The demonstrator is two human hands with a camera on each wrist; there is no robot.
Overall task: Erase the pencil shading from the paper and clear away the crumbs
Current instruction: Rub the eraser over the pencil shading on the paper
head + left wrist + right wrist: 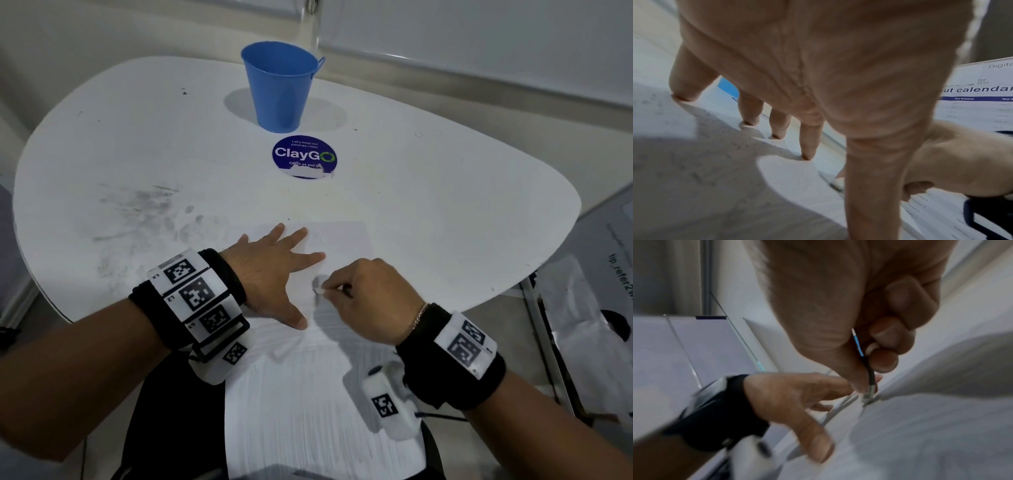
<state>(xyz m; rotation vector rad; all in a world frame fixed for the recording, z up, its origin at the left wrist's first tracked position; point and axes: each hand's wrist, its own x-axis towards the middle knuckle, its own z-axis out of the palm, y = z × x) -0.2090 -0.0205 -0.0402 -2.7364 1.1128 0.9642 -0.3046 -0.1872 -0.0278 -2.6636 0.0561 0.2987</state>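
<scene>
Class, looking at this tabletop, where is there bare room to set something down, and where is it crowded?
Free: the right side of the table, beyond the sticker, and the far left beside the blue bucket. Crowded: the near edge, where the left hand presses the paper and the right hand holds the eraser.

A round blue sticker (pixel 304 157) on the table, at upper centre of the head view, is showing "ClayGO" under "Let's keep our pantries clean". A printed sheet (pixel 980 97) at the right of the left wrist view is showing "Digita", "out calendar" and "Your 1st payout"; lower down, month names such as "January"
</scene>
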